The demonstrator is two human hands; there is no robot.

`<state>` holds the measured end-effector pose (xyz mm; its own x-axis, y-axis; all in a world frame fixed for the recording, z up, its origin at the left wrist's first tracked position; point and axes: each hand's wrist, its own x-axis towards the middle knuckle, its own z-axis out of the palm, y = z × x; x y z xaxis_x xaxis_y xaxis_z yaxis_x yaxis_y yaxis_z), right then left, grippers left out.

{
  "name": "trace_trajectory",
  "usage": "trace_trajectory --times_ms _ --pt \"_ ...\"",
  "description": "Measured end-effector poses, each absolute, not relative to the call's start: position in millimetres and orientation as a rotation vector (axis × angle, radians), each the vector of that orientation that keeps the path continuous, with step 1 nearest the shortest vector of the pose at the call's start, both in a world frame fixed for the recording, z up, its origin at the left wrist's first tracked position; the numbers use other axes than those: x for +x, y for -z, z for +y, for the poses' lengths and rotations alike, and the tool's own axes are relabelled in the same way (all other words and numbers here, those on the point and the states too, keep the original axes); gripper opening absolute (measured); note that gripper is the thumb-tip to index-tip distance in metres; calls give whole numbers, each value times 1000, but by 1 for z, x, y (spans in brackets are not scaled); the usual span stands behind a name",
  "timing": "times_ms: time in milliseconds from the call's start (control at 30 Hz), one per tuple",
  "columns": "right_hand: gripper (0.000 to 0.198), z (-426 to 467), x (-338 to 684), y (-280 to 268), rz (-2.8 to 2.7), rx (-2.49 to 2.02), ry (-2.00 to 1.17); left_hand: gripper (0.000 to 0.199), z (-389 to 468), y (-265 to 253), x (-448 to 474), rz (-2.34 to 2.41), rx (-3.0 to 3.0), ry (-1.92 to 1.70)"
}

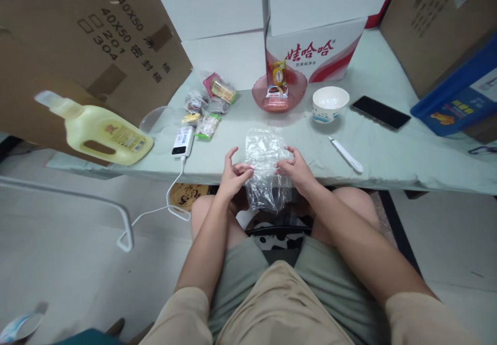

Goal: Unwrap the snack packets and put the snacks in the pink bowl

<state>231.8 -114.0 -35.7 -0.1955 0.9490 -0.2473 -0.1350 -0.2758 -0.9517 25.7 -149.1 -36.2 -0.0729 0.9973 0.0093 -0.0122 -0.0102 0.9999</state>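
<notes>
Plastic bag [266, 166], clear and crinkled, hangs over the near table edge, top part lying on the table [388, 148], lower part dangling toward the lap. Both hands pinch it at mid height: left hand [233, 171] grips the bag's left edge with thumb and fingertips, other fingers spread; right hand [297, 168] clamps the right edge the same way. Big cardboard box [89, 50] leans at far left, white printed carton [316, 50] stands behind. Yellow bottle [101, 133] lies on its side at left. Pink dish [278, 92] holds wrapped snacks; white bowl [330, 103] just right of it. Snack packets [207, 104], phone [380, 112], power bank [183, 141], white pen [345, 154] scattered around.
</notes>
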Motion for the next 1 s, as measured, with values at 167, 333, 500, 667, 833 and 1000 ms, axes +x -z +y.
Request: trace_trajectory --times_ms 167,333,500,667,833,1000 --pt "101 -116 240 43 -1603 -1250 -1244 48 -149 38 19 1385 1563 -1162" --pt "34 -123 237 46 -2112 -1358 -656 16 -147 38 19 1584 1865 -1101" --pt "9 -125 232 36 -2117 -1177 -483 6 -154 27 23 1586 2009 -1151" --pt "8 -131 234 23 -1828 -920 -1311 40 -163 18 27 1120 1514 -1152" --pt "29 -126 234 19 -1173 -1069 -1678 49 -153 26 41 1062 971 -1033" --pt "78 -119 235 27 -1157 -1107 -1708 47 -143 30 41 1109 713 -1262"
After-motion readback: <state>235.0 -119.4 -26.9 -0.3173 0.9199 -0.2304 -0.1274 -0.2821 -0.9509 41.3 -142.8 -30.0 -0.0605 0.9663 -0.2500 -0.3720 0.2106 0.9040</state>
